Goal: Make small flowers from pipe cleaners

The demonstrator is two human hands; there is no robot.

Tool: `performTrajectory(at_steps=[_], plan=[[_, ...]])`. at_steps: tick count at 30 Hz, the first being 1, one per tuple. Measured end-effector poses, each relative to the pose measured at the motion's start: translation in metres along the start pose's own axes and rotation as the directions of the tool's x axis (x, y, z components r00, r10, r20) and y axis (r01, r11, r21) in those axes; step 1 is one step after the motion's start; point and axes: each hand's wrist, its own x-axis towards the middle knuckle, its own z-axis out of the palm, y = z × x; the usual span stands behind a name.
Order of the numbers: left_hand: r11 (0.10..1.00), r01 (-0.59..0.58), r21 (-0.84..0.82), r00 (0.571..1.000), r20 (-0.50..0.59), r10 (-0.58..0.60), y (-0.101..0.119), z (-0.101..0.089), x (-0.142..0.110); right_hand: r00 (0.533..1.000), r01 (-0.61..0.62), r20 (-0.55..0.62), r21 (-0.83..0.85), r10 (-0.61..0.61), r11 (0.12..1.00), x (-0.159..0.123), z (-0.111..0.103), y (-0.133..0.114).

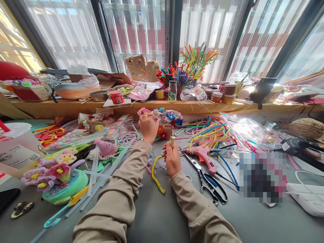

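Beige stub's being clamped in right hand, glue gun at 3 o'clock. Fuzzy flowers at 12 are being fiddled with by left hand; its grip can't be told.

The gray table carries a pink glue gun, open scissors, a yellow pipe cleaner, a flower-topped green basket, clear glue sticks, loose colored pipe cleaners, a twine ball and a white power strip.
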Motion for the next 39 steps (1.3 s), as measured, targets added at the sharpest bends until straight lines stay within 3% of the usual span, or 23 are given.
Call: performTrajectory(at_steps=[3, 10, 21, 31, 39], plan=[[0.998, -0.051, 0.043, 0.999, 0.010, 0.051, 0.001, 0.002, -0.002, 1.000, -0.017, 0.004, -0.002, 0.017, 1.000, 0.000, 0.000, 0.000], [0.998, -0.048, 0.032, 0.999, -0.012, 0.048, 0.000, 0.005, -0.003, 1.000, -0.023, 0.005, -0.027, 0.023, 0.999, 0.000, 0.000, 0.002], [0.996, -0.077, 0.042, 0.997, 0.024, 0.076, 0.000, 0.008, -0.006, 0.999, 0.041, -0.001, -0.153, -0.041, 0.987, 0.000, -0.002, 0.002], [0.997, 0.058, -0.044, 0.997, -0.055, -0.060, -0.002, 0.013, -0.004, 1.000, 0.008, 0.010, -0.174, -0.006, 0.985, -0.003, -0.001, -0.003], [0.996, 0.082, -0.020, 0.996, 0.029, -0.082, 0.002, 0.010, -0.004, 1.000, 0.010, 0.014, -0.198, -0.008, 0.980, -0.004, -0.001, -0.006]])
